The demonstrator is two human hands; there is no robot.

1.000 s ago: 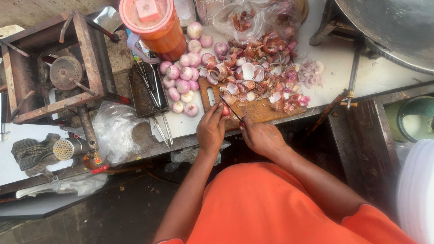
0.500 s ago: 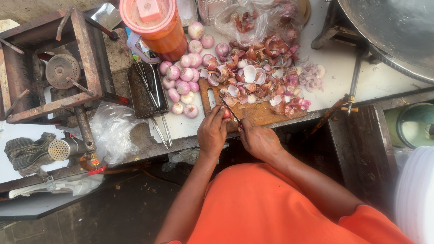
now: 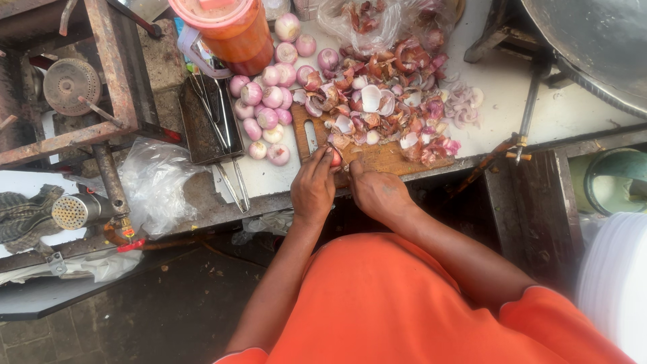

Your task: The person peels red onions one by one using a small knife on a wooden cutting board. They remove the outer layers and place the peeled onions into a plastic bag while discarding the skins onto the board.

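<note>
The person's left hand pinches a small reddish onion against the wooden cutting board, close to the board's near edge. The right hand is closed just beside it, fingers curled as around a knife handle, though the blade itself is hidden between the two hands, so I cannot tell how it sits on the onion.

Judging by how things lie, a good share of the work looks done. A cluster of peeled onions, pale pink and smooth, lies on the white counter off the board's left edge. A heap of onion skins and trimmings covers the far half of the board and spills onto the counter behind it, up to a clear plastic bag that holds more scraps. A few sliced rings lie beyond the board's right end. I see no unpeeled stock besides the one in hand.

Room is tight. Only a narrow strip of bare board remains along its near edge, and that edge runs almost flush with the counter's front edge. To the left, a dark metal tray with tongs and an orange-lidded jug hem in the peeled pile. To the right of the board the counter is barer, up to a large steel pan at the far right corner.
</note>
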